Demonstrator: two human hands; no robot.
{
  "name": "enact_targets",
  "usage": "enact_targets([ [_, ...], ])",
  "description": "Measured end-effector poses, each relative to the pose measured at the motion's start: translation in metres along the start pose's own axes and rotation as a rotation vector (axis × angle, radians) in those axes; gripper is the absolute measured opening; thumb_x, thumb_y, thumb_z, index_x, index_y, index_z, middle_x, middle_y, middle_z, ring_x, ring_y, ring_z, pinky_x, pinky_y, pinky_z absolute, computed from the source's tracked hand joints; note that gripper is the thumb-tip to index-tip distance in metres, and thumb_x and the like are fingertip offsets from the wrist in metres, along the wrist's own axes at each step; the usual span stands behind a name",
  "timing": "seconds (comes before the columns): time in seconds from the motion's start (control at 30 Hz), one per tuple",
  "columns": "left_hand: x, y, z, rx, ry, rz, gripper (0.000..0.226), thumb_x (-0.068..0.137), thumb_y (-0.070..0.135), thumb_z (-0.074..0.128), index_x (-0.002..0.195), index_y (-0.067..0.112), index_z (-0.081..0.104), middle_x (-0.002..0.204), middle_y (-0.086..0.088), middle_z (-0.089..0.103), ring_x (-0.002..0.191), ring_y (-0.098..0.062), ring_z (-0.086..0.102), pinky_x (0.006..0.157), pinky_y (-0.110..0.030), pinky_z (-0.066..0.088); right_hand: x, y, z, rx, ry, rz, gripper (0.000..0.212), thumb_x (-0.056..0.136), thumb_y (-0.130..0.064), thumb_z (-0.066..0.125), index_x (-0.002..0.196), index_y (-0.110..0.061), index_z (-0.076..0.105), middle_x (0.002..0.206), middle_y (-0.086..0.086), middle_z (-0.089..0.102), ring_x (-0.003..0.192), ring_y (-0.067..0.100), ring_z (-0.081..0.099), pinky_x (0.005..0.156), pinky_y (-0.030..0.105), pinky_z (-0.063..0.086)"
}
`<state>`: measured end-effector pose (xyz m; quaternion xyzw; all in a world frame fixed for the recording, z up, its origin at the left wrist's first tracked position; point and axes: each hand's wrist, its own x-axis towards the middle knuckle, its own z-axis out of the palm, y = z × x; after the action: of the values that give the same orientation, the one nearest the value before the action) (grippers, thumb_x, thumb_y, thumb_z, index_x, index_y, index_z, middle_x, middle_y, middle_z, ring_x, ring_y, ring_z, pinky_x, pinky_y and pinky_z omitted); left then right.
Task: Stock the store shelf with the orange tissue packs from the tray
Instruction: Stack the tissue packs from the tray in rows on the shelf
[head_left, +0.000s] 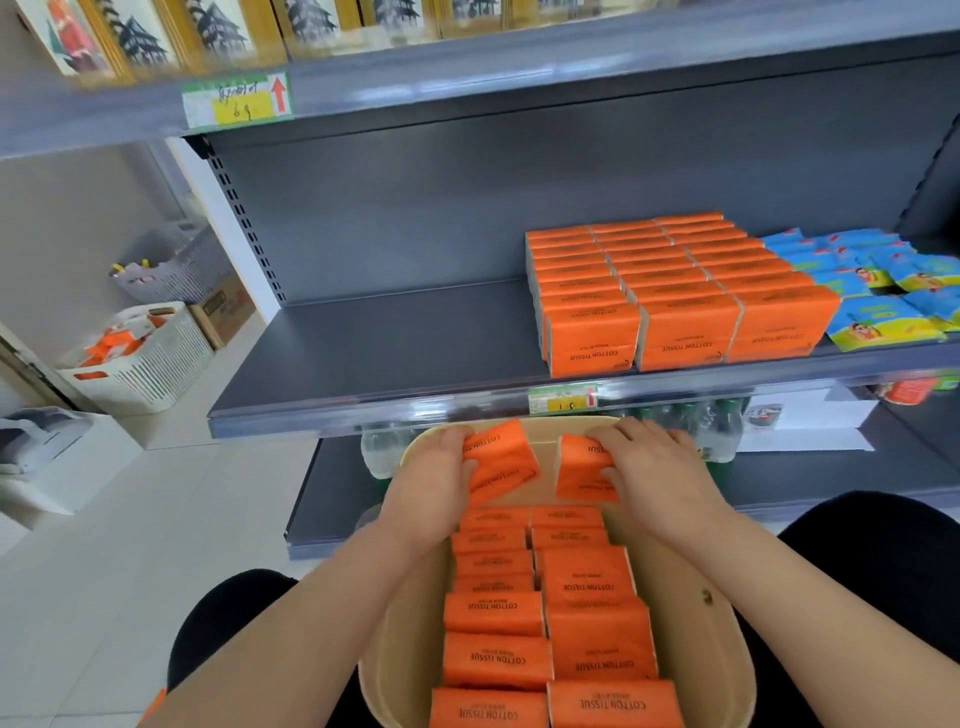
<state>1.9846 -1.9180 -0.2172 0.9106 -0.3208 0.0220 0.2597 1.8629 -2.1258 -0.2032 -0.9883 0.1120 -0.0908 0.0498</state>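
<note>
A beige tray (691, 623) rests on my lap, holding two rows of orange tissue packs (498, 657). At the tray's far end my left hand (431, 480) grips one tilted orange pack (501, 460). My right hand (660, 470) grips another orange pack (582, 470) beside it. Above, the grey shelf (374, 353) carries three rows of stacked orange packs (680, 291) on its right half. The shelf's left half is bare.
Blue and yellow packets (883, 286) lie right of the orange stacks. The upper shelf edge (467, 88) hangs overhead with a price tag (236, 101). Water bottles (717, 426) stand on the lower shelf behind the tray. White baskets (150, 358) and a box sit on the floor at left.
</note>
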Motion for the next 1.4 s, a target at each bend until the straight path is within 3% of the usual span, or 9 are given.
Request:
enact_targets([
  [0.2,0.050,0.010,-0.046,0.055,0.126,-0.029,0.033,0.095,0.019,0.050,0.127,0.013,0.050,0.120,-0.007,0.058,0.112,-0.026,0.051,0.092,-0.043,0.044,0.040,-0.001,-0.038,0.011,0.126,-0.007,0.043,0.093,-0.027,0.053,0.135,-0.029,0.044,0.129,-0.004,0.052,0.121,0.020,0.045,0.097,0.040,0.034],
  [0.57,0.146,0.014,-0.060,0.202,0.087,-0.097,0.035,0.098,0.019,0.043,0.133,0.013,0.045,0.121,-0.008,0.056,0.113,-0.025,0.047,0.083,-0.039,0.047,0.148,0.026,-0.099,-0.028,0.413,0.035,0.042,0.090,-0.021,0.058,0.132,-0.021,0.050,0.121,0.007,0.055,0.115,0.031,0.047,0.092,0.046,0.035],
  [0.77,0.187,-0.003,-0.029,0.319,-0.069,-0.114,0.045,0.091,0.007,0.047,0.136,0.013,0.041,0.124,-0.009,0.050,0.116,-0.026,0.044,0.087,-0.038,0.046,0.200,0.046,-0.087,-0.077,0.357,0.036,0.043,0.091,-0.020,0.058,0.133,-0.022,0.049,0.124,0.007,0.055,0.118,0.030,0.047,0.096,0.045,0.034],
  [0.93,0.238,-0.016,-0.024,0.362,-0.079,-0.148,0.050,0.086,0.001,0.049,0.135,0.012,0.041,0.125,-0.011,0.049,0.119,-0.028,0.044,0.089,-0.040,0.046,0.241,0.064,-0.076,-0.135,0.361,0.044,0.047,0.088,-0.013,0.058,0.133,-0.024,0.049,0.123,0.005,0.056,0.117,0.028,0.048,0.096,0.045,0.036],
  [1.2,0.334,-0.019,-0.001,0.467,0.050,-0.136,0.049,0.085,0.001,0.049,0.129,0.023,0.048,0.125,-0.007,0.040,0.116,-0.027,0.036,0.081,-0.039,0.046,0.287,0.091,-0.063,-0.133,0.360,-0.008,0.053,0.089,-0.009,0.052,0.138,-0.027,0.043,0.128,0.004,0.053,0.119,0.027,0.045,0.094,0.043,0.034],
  [1.4,0.382,-0.024,0.011,0.383,0.155,-0.178,0.049,0.085,-0.005,0.040,0.126,0.017,0.051,0.123,-0.013,0.040,0.118,-0.033,0.035,0.088,-0.044,0.048,0.288,0.104,-0.060,-0.125,0.366,-0.083,0.063,0.081,-0.005,0.061,0.139,-0.024,0.044,0.128,0.001,0.055,0.117,0.027,0.049,0.094,0.047,0.041],
])
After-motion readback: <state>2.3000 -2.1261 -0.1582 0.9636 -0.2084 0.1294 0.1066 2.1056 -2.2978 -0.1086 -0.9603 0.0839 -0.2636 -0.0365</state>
